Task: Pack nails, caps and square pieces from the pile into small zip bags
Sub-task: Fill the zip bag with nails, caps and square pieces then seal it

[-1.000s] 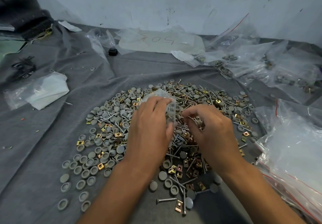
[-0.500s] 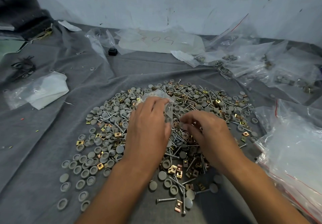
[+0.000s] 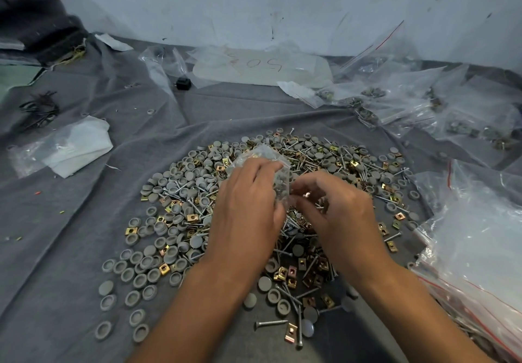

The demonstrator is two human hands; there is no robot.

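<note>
A wide pile (image 3: 180,216) of grey round caps, silver nails and brass square pieces lies on the grey cloth. My left hand (image 3: 248,210) grips a small clear zip bag (image 3: 271,165) with grey caps inside, held over the middle of the pile. My right hand (image 3: 336,210) is right beside the bag's mouth, its fingers curled and pinching small pieces, one copper-coloured. What else it holds is hidden by the fingers.
Filled small bags (image 3: 423,108) lie at the back right. A stack of large clear bags with red zip lines (image 3: 480,244) sits at the right edge. A white folded bag (image 3: 73,148) lies left, a labelled sheet (image 3: 262,66) and a black object (image 3: 183,83) at the back.
My right hand dipped to the pile, then rose back to the bag's mouth with small pieces pinched. My left hand kept the bag almost still.
</note>
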